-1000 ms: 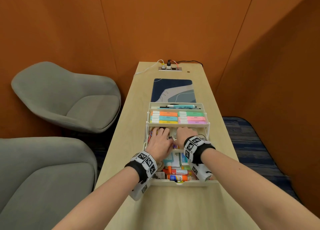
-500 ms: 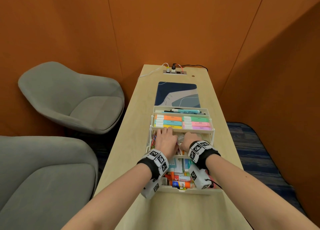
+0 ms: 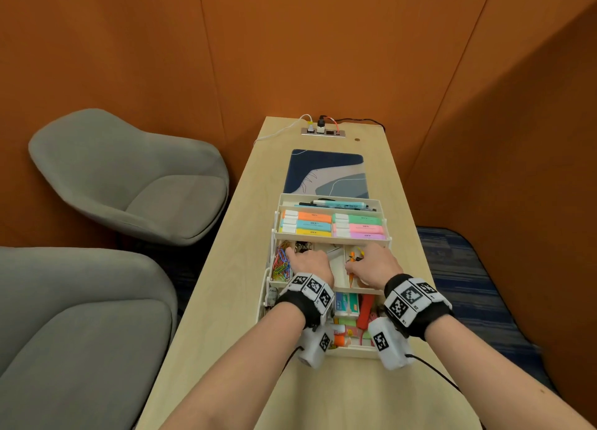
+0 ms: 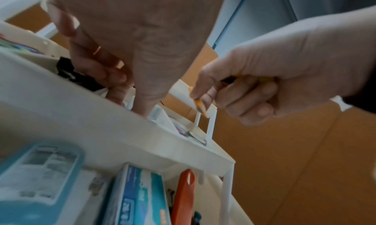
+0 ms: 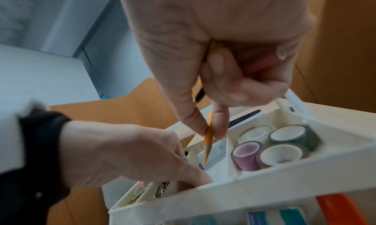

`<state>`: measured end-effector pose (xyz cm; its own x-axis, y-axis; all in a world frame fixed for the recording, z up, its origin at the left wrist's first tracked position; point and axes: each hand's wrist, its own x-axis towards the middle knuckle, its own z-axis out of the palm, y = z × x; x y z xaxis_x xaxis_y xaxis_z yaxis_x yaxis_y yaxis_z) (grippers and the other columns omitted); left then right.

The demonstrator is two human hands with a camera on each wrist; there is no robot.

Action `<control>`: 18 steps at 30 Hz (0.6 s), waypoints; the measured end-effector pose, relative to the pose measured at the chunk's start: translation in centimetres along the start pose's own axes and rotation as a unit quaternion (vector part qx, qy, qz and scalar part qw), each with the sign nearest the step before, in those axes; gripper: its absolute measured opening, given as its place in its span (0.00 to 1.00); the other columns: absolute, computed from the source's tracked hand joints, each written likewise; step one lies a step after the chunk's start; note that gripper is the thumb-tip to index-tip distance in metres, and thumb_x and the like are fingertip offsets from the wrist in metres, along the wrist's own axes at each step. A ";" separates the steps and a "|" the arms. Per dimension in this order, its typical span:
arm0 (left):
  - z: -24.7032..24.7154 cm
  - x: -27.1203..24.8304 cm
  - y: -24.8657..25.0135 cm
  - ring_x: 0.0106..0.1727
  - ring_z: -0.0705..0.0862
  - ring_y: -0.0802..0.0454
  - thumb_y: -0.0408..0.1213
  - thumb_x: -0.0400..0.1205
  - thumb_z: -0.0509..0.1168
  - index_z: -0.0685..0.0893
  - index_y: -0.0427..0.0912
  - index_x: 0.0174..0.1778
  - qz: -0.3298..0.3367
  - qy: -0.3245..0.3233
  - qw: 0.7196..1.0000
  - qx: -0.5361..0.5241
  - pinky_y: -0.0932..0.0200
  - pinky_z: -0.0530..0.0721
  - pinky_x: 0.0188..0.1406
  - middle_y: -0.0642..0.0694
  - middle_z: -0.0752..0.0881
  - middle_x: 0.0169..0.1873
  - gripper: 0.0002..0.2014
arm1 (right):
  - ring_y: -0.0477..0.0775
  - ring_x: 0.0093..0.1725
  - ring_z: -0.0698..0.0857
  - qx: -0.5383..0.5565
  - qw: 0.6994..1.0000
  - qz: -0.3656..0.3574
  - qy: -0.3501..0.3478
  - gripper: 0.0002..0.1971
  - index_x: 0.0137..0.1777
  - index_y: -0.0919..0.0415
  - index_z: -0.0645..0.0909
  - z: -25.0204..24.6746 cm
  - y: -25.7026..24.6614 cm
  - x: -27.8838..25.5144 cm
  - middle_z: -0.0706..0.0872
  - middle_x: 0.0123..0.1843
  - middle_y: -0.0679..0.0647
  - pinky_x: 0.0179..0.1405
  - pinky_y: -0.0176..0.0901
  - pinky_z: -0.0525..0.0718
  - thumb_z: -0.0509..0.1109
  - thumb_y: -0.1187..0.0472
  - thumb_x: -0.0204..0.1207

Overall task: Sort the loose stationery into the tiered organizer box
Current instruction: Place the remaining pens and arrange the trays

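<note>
The white tiered organizer (image 3: pixel 327 240) stands open on the narrow wooden table (image 3: pixel 226 300). Both hands are over its middle tier. My left hand (image 3: pixel 310 263) reaches down beside the black binder clips (image 3: pixel 302 247) and coloured paper clips (image 3: pixel 280 264); its thumb dips into the centre compartment and some fingers are curled, with nothing plainly in them. My right hand (image 3: pixel 374 264) pinches an orange pencil (image 5: pixel 208 140), tip down, over the centre compartment next to the tape rolls (image 5: pixel 284 141). A red tube-like item (image 5: pixel 264 62) lies under its curled fingers.
Highlighters (image 3: pixel 332 226) fill the second tier and pens (image 3: pixel 336 203) the top one. The bottom tier holds a staples box (image 3: pixel 347 303) and an orange cutter (image 3: pixel 365 310). A dark desk mat (image 3: pixel 328 171) and a power socket (image 3: pixel 323 132) lie beyond. Grey chairs (image 3: pixel 129 184) stand left.
The hands have drawn apart: my right hand moved right and now shows the orange pencil in its pinch. My left hand stays by the clip compartments.
</note>
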<state>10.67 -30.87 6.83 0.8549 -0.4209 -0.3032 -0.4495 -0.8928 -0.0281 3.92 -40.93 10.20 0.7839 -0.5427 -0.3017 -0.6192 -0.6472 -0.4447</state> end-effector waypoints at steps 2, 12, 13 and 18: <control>-0.2 0.0 0.2 0.52 0.84 0.47 0.45 0.80 0.62 0.77 0.48 0.42 -0.004 -0.005 1.000 0.007 0.46 0.59 0.65 0.49 0.87 0.46 0.05 | 0.54 0.34 0.81 0.013 1.000 0.006 0.004 0.11 0.38 0.60 0.78 -0.2 0.3 -0.4 0.82 0.35 0.54 0.28 0.40 0.74 0.72 0.53 0.70; -0.7 -0.4 -0.1 0.47 0.84 0.49 0.39 0.81 0.62 0.76 0.49 0.37 0.021 0.069 0.997 0.027 0.46 0.63 0.61 0.50 0.88 0.42 0.07 | 0.48 0.27 0.78 0.090 0.996 0.003 0.010 0.11 0.36 0.61 0.78 -0.6 1.3 -0.6 0.81 0.30 0.53 0.25 0.38 0.76 0.72 0.55 0.72; -0.8 -0.5 -0.4 0.47 0.84 0.49 0.38 0.81 0.62 0.76 0.49 0.37 0.016 0.076 0.997 0.007 0.45 0.63 0.63 0.50 0.88 0.42 0.07 | 0.51 0.29 0.79 0.096 0.995 0.004 0.009 0.11 0.38 0.62 0.80 -0.6 1.4 -0.5 0.83 0.33 0.56 0.29 0.42 0.79 0.73 0.54 0.71; -0.8 -1.2 -0.5 0.48 0.85 0.44 0.47 0.85 0.58 0.76 0.46 0.39 0.006 0.074 0.991 -0.108 0.44 0.63 0.68 0.47 0.86 0.41 0.11 | 0.56 0.43 0.85 0.100 0.995 -0.013 0.024 0.16 0.56 0.61 0.83 -1.0 2.0 0.0 0.88 0.47 0.59 0.39 0.50 0.85 0.73 0.53 0.72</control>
<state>10.07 -30.02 7.96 0.8854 -0.4369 -0.1583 -0.4083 -0.8941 0.1841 2.65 -42.73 10.12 0.7934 -0.5554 -0.2491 -0.5735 -0.5446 -0.6120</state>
